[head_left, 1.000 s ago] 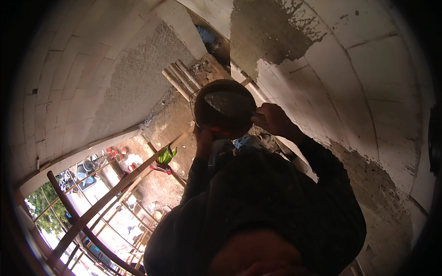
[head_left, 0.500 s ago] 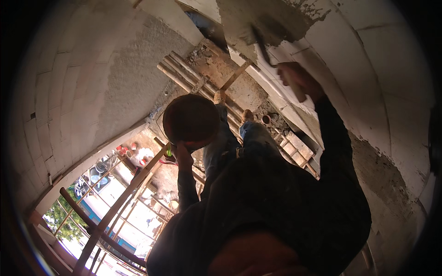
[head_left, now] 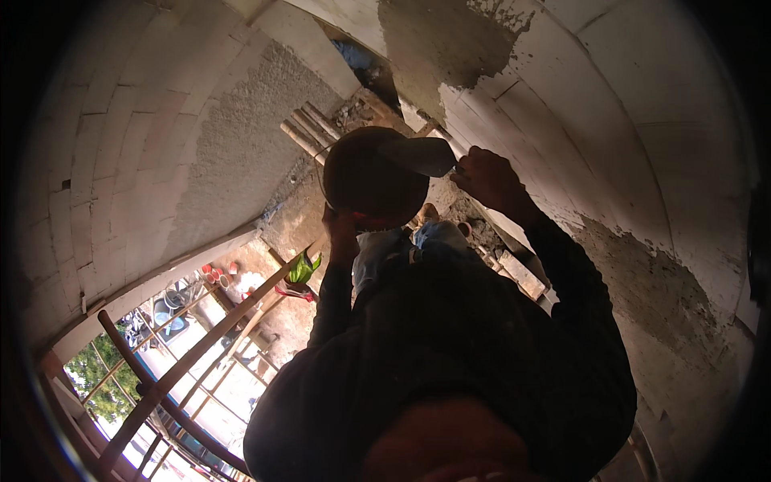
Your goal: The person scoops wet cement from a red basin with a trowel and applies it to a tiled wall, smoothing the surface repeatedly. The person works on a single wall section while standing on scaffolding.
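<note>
My left hand (head_left: 342, 230) grips the lower rim of a dark round pan (head_left: 363, 178), held in front of my body; what lies inside is too dark to make out. Closed round the handle of a trowel (head_left: 426, 156), my right hand (head_left: 491, 181) is to the right of the pan. The flat blade reaches over the pan's upper right rim. Ahead of both hands, a patch of wet grey mortar (head_left: 446, 44) with a ragged edge covers part of the right-hand block wall (head_left: 578, 120).
Rough grey render (head_left: 241, 145) coats part of the left block wall (head_left: 120, 153). Wooden poles (head_left: 309, 132) lie beyond the pan, close to my feet. At the lower left, a pole railing (head_left: 173, 390) crosses a bright opening. A green bag (head_left: 303, 269) hangs near my left forearm.
My right hand has brought the trowel down and left from the mortared wall to the pan. The pan has shifted up and to the right with my left hand.
</note>
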Action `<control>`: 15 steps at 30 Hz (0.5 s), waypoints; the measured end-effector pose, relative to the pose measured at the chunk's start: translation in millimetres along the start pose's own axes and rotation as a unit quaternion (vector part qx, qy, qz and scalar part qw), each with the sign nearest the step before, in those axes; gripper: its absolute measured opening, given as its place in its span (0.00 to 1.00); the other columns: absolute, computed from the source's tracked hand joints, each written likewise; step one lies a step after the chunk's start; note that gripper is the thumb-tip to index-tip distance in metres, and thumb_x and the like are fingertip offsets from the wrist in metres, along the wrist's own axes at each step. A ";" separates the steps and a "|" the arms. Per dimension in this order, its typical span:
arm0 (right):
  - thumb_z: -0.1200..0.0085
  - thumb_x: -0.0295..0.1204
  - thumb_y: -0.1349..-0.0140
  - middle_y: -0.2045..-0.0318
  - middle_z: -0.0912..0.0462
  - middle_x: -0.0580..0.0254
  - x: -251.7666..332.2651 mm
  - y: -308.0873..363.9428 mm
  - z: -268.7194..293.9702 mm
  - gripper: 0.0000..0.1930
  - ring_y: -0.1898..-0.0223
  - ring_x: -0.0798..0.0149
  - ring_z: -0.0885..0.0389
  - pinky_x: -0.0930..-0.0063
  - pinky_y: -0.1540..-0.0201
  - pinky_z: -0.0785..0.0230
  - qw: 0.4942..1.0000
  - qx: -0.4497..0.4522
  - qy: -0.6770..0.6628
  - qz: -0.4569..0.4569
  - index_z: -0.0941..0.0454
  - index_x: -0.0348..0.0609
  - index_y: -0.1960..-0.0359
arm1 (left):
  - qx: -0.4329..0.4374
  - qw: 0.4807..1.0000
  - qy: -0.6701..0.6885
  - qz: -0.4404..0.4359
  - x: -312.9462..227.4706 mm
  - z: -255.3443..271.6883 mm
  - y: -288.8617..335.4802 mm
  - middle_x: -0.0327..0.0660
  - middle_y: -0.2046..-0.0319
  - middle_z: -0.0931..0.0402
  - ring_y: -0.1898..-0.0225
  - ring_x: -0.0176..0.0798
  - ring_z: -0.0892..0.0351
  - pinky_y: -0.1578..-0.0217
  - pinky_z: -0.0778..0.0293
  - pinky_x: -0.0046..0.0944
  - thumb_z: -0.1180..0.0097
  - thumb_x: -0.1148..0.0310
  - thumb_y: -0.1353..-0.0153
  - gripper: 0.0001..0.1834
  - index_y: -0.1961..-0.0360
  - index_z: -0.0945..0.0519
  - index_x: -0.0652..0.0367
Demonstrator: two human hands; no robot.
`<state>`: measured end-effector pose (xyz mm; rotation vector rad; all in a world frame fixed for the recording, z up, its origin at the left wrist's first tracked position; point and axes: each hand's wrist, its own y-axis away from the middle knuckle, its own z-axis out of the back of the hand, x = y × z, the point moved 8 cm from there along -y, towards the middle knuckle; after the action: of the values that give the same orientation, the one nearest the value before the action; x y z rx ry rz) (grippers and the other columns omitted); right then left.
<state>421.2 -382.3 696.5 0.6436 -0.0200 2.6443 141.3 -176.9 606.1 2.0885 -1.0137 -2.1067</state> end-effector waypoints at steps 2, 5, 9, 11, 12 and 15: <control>0.39 0.41 0.37 0.66 0.15 0.45 -6.3 -13.1 -33.9 0.16 0.62 0.45 0.15 0.51 0.57 0.22 0.999 -0.018 0.050 -0.006 0.18 0.39 0.70 | 0.039 0.999 -0.017 -0.001 10.6 -19.1 1.4 0.42 0.47 0.18 0.52 0.38 0.15 0.55 0.16 0.39 0.45 0.71 0.29 0.25 0.32 0.26 0.59; 0.38 0.40 0.39 0.67 0.14 0.44 -18.0 -12.5 -88.4 0.14 0.63 0.44 0.13 0.49 0.59 0.20 0.999 0.024 -0.016 0.027 0.17 0.40 0.69 | 0.056 0.995 -0.076 -0.014 15.3 -48.9 7.9 0.43 0.47 0.17 0.53 0.39 0.14 0.57 0.16 0.40 0.46 0.68 0.26 0.22 0.33 0.25 0.60; 0.38 0.47 0.35 0.67 0.14 0.44 -23.6 21.5 -91.8 0.19 0.60 0.40 0.13 0.48 0.57 0.20 0.990 0.041 -0.129 -0.025 0.15 0.40 0.66 | 0.052 0.996 -0.068 0.005 49.4 -50.6 1.1 0.43 0.48 0.16 0.53 0.38 0.14 0.55 0.16 0.40 0.45 0.67 0.25 0.22 0.33 0.24 0.59; 0.38 0.48 0.34 0.67 0.15 0.45 -22.8 35.3 -74.6 0.20 0.61 0.40 0.14 0.47 0.57 0.22 0.992 0.042 -0.119 -0.007 0.15 0.40 0.66 | 0.068 0.997 -0.025 0.042 46.3 -57.8 14.6 0.43 0.48 0.16 0.52 0.37 0.15 0.55 0.16 0.39 0.44 0.67 0.25 0.23 0.32 0.24 0.59; 0.38 0.48 0.33 0.68 0.15 0.45 -15.5 37.8 -53.8 0.21 0.61 0.40 0.15 0.47 0.57 0.22 0.993 0.040 -0.113 0.000 0.15 0.40 0.66 | 0.068 0.997 -0.028 0.032 43.7 -54.8 17.9 0.42 0.49 0.16 0.52 0.37 0.15 0.55 0.16 0.39 0.43 0.66 0.26 0.24 0.31 0.25 0.59; 0.39 0.47 0.32 0.69 0.16 0.45 1.9 37.8 -9.0 0.20 0.62 0.39 0.17 0.47 0.57 0.25 0.983 0.082 -0.165 0.012 0.15 0.38 0.67 | 0.071 0.997 -0.034 0.000 42.2 -46.5 21.9 0.41 0.50 0.16 0.53 0.37 0.15 0.56 0.16 0.39 0.42 0.65 0.26 0.25 0.30 0.26 0.59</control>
<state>400.6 -415.1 692.4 1.1380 0.0965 2.5498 169.0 -232.6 582.5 2.0893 -1.2061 -2.1807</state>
